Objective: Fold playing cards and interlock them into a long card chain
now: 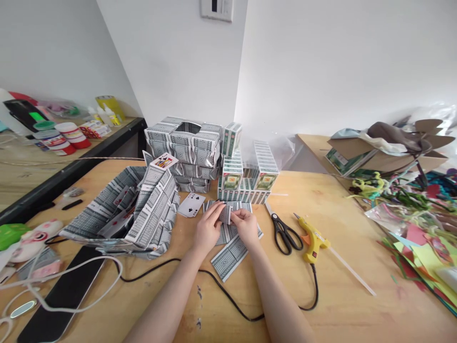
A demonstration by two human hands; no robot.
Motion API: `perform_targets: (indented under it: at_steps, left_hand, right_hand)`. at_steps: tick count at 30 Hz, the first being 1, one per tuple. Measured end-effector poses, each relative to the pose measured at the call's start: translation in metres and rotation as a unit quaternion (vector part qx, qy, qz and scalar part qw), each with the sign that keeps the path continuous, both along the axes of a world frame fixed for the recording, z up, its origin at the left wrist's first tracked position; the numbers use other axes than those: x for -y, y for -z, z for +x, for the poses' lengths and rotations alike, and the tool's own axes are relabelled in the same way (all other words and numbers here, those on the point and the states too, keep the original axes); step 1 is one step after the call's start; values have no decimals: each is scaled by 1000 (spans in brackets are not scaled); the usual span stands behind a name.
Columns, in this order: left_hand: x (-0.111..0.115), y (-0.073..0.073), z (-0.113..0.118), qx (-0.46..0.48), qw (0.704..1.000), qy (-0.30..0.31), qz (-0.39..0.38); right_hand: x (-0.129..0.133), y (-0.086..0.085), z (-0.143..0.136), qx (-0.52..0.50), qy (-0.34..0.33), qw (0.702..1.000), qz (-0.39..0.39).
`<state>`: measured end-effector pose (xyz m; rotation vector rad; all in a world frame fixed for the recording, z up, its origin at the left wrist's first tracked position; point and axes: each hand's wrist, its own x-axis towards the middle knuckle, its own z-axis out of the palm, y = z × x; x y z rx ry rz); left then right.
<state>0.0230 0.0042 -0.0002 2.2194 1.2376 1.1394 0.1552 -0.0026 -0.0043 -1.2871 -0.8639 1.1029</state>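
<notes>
Between my hands is a grey-backed playing card (225,214), bent or folded. My left hand (209,229) pinches its left side, and my right hand (245,226) pinches its right edge. Under and around them lie more patterned cards joined into flat strips; one strip (229,258) slants toward me below my hands. A two of clubs (191,205) rests face up to the left of my left hand. To the right of my right hand are black-handled scissors (284,233) and a yellow glue gun (313,238) with a clear glue stick (352,270) in its back.
An open box made of folded cards (153,214) stands at left, a taller card-built box (183,147) behind it. Stacked card packs (246,190) stand at the back. A black cord (228,297) crosses the table. Colored paper (421,252) and a cardboard box (387,159) lie right.
</notes>
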Motion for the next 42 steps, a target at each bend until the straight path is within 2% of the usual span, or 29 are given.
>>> perform_targets:
  at_steps: [9, 17, 24, 28, 33, 35, 37, 39, 42]
  left_hand:
    - [-1, -1, 0, -13, 999, -37, 34]
    - [0, 1, 3, -56, 992, -70, 89]
    - [0, 3, 2, -60, 992, -62, 88]
    - [0, -1, 1, -39, 997, -38, 63]
    - [0, -7, 1, 81, 997, 17, -9]
    - [-1, -6, 2, 137, 990, -6, -43]
    - [-2, -3, 3, 151, 984, -52, -80]
    - [-3, 0, 4, 119, 983, -85, -111]
    - [-3, 3, 5, 54, 986, -92, -126]
  right_hand:
    - [3, -1, 2, -28, -80, 995, 57]
    - [4, 10, -3, 49, -133, 985, 97]
    - [4, 10, 0, 99, -137, 980, 105]
    - [3, 11, 2, 114, -121, 982, 84]
    - [3, 3, 0, -11, -140, 988, 60]
    - [3, 0, -2, -48, -159, 985, 55]
    - [5, -2, -4, -68, -181, 980, 53]
    - [6, -2, -5, -73, -203, 975, 50]
    - [9, 0, -5, -52, -233, 970, 42]
